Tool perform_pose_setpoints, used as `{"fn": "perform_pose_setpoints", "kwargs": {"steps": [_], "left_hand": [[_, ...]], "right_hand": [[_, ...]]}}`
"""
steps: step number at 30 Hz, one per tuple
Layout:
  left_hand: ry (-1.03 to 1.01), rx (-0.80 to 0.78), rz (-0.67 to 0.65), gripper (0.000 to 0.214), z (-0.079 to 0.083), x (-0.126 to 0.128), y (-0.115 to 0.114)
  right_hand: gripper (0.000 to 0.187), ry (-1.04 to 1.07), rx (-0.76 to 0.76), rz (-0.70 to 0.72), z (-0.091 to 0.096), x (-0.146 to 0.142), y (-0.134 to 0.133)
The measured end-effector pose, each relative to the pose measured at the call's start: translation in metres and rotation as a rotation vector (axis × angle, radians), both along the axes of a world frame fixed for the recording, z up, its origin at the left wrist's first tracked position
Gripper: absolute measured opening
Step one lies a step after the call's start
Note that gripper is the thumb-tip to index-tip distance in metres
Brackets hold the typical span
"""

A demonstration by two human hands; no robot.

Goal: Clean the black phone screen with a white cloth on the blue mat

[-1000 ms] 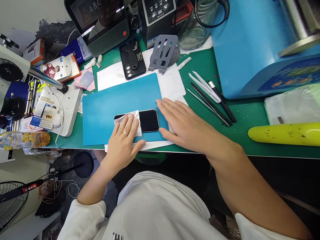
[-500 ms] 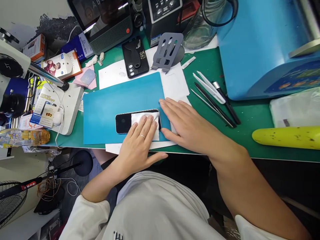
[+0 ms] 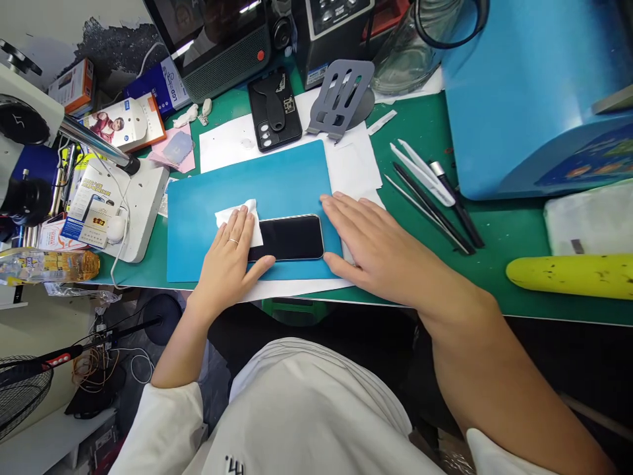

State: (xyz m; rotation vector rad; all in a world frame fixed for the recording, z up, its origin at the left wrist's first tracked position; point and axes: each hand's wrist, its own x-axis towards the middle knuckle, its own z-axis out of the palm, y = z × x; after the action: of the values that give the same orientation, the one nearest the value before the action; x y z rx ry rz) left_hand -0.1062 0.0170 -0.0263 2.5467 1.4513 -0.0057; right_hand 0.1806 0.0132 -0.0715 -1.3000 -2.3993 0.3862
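A smartphone [image 3: 291, 238] with a black screen lies face up on a blue mat [image 3: 198, 218]. My left hand [image 3: 223, 260] rests flat, fingers stretched, on a white wipe [image 3: 251, 215] that covers the phone's left end and spills onto the mat. A ring circles one of its fingers, and the thumb points right along the phone's lower edge. At the phone's right end, my right hand [image 3: 368, 247] is open, its fingers stretched over the mat's right edge. Its fingertips and thumb are close against the phone's end, with nothing held.
Tweezers and pen-like tools [image 3: 435, 198] lie right of my right hand. Behind the mat are a black phone case [image 3: 275, 112] and a grey slotted stand [image 3: 341, 95]. A blue machine [image 3: 519, 99] fills the right back; a yellow object [image 3: 568, 276] lies near the front edge.
My left hand has slid left with the wipe, from the phone's right half to its left end, uncovering the screen. My right hand stays at the phone's right end.
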Motion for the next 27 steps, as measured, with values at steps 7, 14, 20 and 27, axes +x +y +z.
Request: {"fn": "perform_pose_setpoints", "kwargs": {"steps": [7, 14, 20, 27], "left_hand": [[0.025, 0.076, 0.044, 0.088, -0.002, 0.005, -0.024], [0.063, 0.086, 0.031, 0.093, -0.003, 0.01, -0.061], [0.0, 0.063, -0.029, 0.095, -0.005, 0.015, -0.048], [-0.057, 0.016, 0.005, 0.097, -0.01, 0.042, -0.003]], "right_hand": [[0.077, 0.003, -0.007, 0.002, 0.0, 0.0, -0.001], [0.077, 0.006, -0.003, 0.007, -0.001, 0.0, -0.001], [0.08, 0.013, -0.004, 0.005, -0.001, 0.0, -0.001], [0.083, 0.038, -0.03, -0.006, -0.001, 0.0, 0.0]]}}
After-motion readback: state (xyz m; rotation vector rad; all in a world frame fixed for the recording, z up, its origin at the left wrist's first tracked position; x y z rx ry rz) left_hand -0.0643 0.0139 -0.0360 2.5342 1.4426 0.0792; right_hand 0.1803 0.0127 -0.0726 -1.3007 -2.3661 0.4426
